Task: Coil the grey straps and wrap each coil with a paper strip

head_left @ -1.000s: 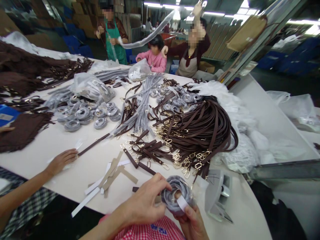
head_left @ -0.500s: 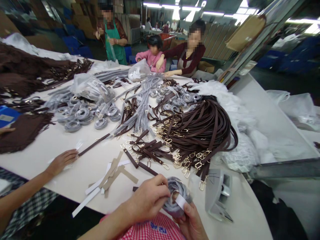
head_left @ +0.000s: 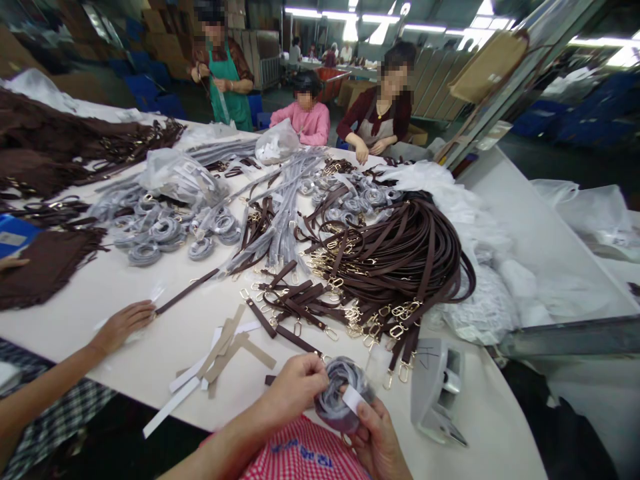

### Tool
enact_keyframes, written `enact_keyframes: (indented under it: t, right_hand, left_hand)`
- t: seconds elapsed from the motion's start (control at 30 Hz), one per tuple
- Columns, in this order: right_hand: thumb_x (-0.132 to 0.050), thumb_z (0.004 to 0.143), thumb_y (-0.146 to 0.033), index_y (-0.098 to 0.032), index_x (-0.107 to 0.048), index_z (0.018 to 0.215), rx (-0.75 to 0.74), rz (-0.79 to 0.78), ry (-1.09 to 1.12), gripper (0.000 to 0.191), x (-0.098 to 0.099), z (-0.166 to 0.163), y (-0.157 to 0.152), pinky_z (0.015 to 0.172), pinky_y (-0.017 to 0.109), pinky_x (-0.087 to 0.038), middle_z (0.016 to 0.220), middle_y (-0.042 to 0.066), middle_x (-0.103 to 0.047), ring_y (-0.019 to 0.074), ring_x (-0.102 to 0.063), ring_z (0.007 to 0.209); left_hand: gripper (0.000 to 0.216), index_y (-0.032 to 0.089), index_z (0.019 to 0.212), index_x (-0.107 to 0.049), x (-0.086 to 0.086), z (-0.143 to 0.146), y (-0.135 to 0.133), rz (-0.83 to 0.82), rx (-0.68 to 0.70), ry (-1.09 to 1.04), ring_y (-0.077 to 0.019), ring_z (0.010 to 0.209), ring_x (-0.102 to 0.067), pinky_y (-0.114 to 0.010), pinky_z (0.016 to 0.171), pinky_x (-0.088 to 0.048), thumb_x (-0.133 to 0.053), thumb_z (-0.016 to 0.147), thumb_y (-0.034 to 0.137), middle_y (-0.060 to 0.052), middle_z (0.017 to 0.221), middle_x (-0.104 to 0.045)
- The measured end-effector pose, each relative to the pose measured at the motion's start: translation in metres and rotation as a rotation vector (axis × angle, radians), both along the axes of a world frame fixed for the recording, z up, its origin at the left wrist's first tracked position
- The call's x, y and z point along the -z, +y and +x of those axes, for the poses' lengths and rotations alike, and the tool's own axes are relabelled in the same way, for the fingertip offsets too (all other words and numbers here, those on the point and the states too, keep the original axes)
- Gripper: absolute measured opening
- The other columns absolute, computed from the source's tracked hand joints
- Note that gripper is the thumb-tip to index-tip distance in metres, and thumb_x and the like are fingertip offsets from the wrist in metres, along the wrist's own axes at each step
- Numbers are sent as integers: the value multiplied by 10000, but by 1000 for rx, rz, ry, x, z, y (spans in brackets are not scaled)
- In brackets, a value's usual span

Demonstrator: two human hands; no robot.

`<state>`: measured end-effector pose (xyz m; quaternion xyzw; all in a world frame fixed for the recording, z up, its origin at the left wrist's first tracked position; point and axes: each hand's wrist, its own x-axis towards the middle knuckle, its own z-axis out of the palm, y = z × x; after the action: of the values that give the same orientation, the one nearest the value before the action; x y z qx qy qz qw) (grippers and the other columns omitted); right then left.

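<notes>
Low in front of me is a coiled strap in clear grey plastic, with a white paper band across its right side. My right hand grips the coil from below right, thumb at the band. My left hand is closed in a pinch at the coil's left edge; the exact bit between its fingertips is hidden. Just beyond lie short brown straps with gold clasps. A stack of long brown straps curves behind them. Tan and white paper strips lie left of my hands.
A grey tape dispenser stands at the right. From the left, a co-worker's hand touches a plastic-covered strap. Wrapped coils, brown fabric and plastic bags cover parts of the table. Other people are at the far side.
My hands and the coil have shifted slightly left. The co-worker at the far right has drawn both hands back toward their body, away from the person in pink.
</notes>
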<state>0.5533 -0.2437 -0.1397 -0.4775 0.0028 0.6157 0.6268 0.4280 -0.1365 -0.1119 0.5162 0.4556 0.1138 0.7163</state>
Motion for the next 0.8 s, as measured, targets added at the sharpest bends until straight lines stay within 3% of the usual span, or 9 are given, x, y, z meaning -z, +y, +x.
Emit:
enact_keyframes:
  t: [0.07, 0.17, 0.27, 0.37, 0.43, 0.53, 0.63, 0.73, 0.8]
  right_hand:
    - [-890, 579, -400, -181, -733, 830, 12, 2, 1, 369, -1, 2, 0, 411, 171, -358, 449, -88, -406, 56, -305, 404]
    - [-882, 582, -438, -180, -735, 801, 26, 6, 17, 369, -3, 4, 0, 408, 153, -330, 462, -74, -447, 46, -295, 414]
    - [-881, 570, -457, -164, -740, 803, 15, 30, 21, 400, -5, 2, 2, 413, 160, -336, 496, -54, -495, 46, -301, 427]
    - [-881, 578, -436, -163, -738, 812, -9, 43, 7, 387, -4, -1, 4, 414, 161, -345, 502, -60, -478, 43, -303, 422]
    - [-875, 598, -420, -164, -731, 811, -29, 37, -13, 363, -1, 0, 3, 384, 148, -303, 478, -77, -432, 32, -256, 400]
    - [-864, 608, -445, -166, -732, 842, -44, 1, -24, 388, 7, 4, 0, 360, 143, -280, 446, -100, -361, 27, -209, 385]
    - [-872, 571, -481, -175, -743, 852, -28, -4, -3, 435, 12, 9, -4, 381, 152, -337, 431, -109, -327, 37, -251, 387]
    - [-890, 545, -464, -185, -750, 854, -6, -5, -3, 440, 10, 9, -4, 426, 181, -410, 437, -90, -402, 52, -333, 398]
    - [-898, 538, -448, -182, -753, 843, -3, -15, -9, 430, 6, 7, -3, 437, 200, -435, 481, -52, -516, 65, -391, 410]
  left_hand:
    - [77, 170, 696, -532, -3, -4, 0, 188, 56, 1, -118, 651, -478, -228, 602, -376, -508, 769, 178, 26, 667, -533]
    - [181, 174, 811, -601, -12, -12, 0, 608, 226, -58, -147, 803, -553, -248, 724, -430, -431, 869, 158, -38, 833, -622]
    - [278, 167, 883, -622, -13, -18, -2, 1004, 365, -12, -158, 802, -580, -253, 698, -443, -350, 939, 170, -89, 908, -662]
    - [281, 162, 864, -634, -7, -19, -5, 1264, 390, 91, -154, 714, -574, -253, 630, -427, -373, 959, 202, -77, 823, -677]
    - [269, 161, 881, -637, -3, -20, -4, 1353, 321, 100, -156, 699, -574, -257, 619, -425, -379, 953, 189, -77, 803, -677]
    - [274, 172, 908, -616, -1, -21, 1, 1269, 126, 73, -161, 746, -582, -260, 659, -444, -343, 942, 171, -84, 840, -665]
    - [229, 180, 869, -572, -5, -21, 6, 865, -38, 101, -148, 705, -542, -260, 659, -434, -351, 920, 203, -43, 785, -604]
    - [254, 181, 810, -565, -14, -21, 6, 400, -35, 97, -133, 627, -482, -251, 606, -388, -361, 915, 288, 9, 688, -532]
    - [336, 175, 747, -572, -22, -21, 4, 270, 32, 61, -129, 634, -468, -248, 608, -367, -351, 921, 360, 18, 665, -512]
